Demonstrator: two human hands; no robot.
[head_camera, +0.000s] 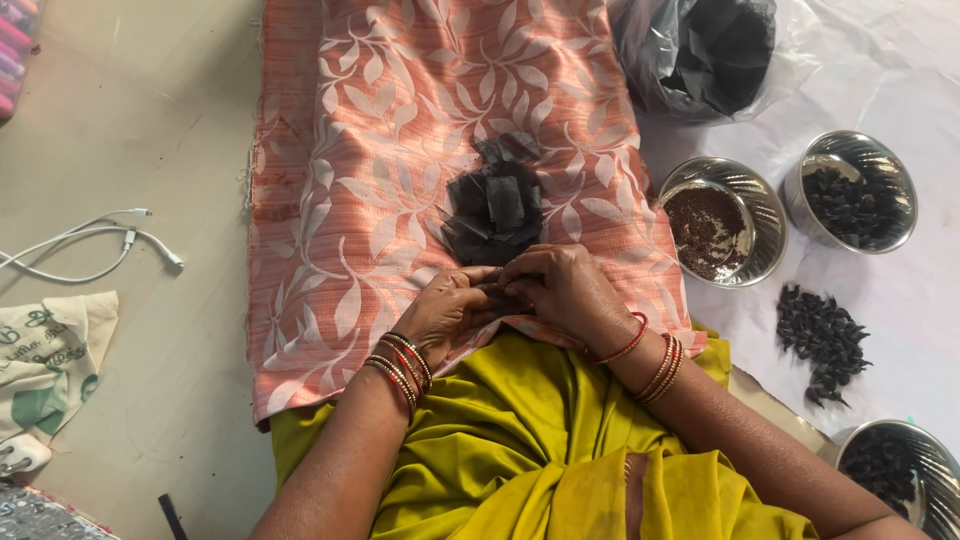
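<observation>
My left hand (447, 308) and my right hand (560, 285) meet over my lap on an orange cloth with a pale leaf pattern (350, 180). Together they pinch a small dark piece (497, 290) between the fingertips; most of it is hidden by the fingers. Just beyond my hands a heap of dark cut leaf pieces (495, 205) lies on the cloth. Both wrists wear several red and gold bangles.
To the right on a white sheet stand a steel bowl of brown powder (762, 205), a steel bowl of dark rolled pieces (895, 160) and a third bowl (935, 465). A loose pile of dark rolls (822, 335), a plastic bag of dark leaves (715, 50) and a white cable (95, 240) lie around.
</observation>
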